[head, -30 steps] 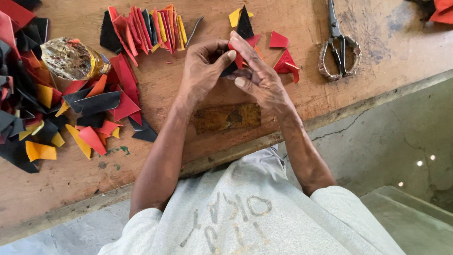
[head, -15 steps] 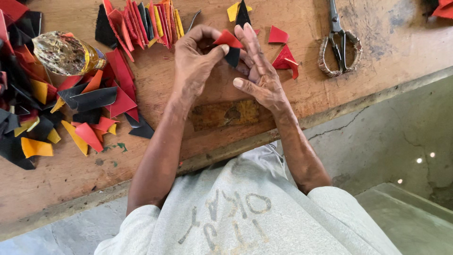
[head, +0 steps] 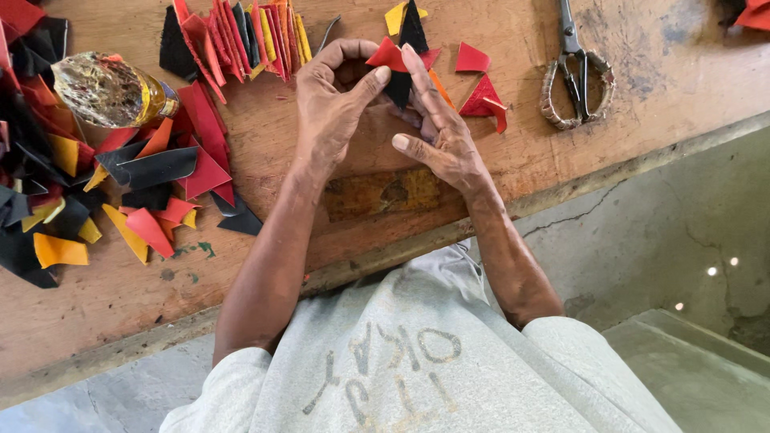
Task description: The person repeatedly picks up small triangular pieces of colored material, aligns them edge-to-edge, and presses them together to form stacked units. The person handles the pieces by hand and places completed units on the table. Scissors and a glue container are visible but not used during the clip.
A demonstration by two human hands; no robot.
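Observation:
Over the wooden board (head: 337,265), my left hand (head: 333,112) and my right hand (head: 437,132) meet around a small folded piece made of red (head: 385,54) and black (head: 399,88) scraps. The left thumb and fingers pinch its red part. The right fingers press against its black part from the right side. Loose red triangles (head: 481,96) lie just to the right of the hands. A black and a yellow triangle (head: 409,20) lie beyond the fingertips.
A row of red, yellow and black strips (head: 241,32) lies at the top. A heap of coloured offcuts (head: 88,192) and a clear bottle of yellow liquid (head: 108,90) fill the left. Scissors (head: 576,68) lie at the right. Grey concrete floor (head: 658,232) is below the board's edge.
Both hands have moved slightly away from my body with the red and black piece, and the fingers have shifted their hold on it.

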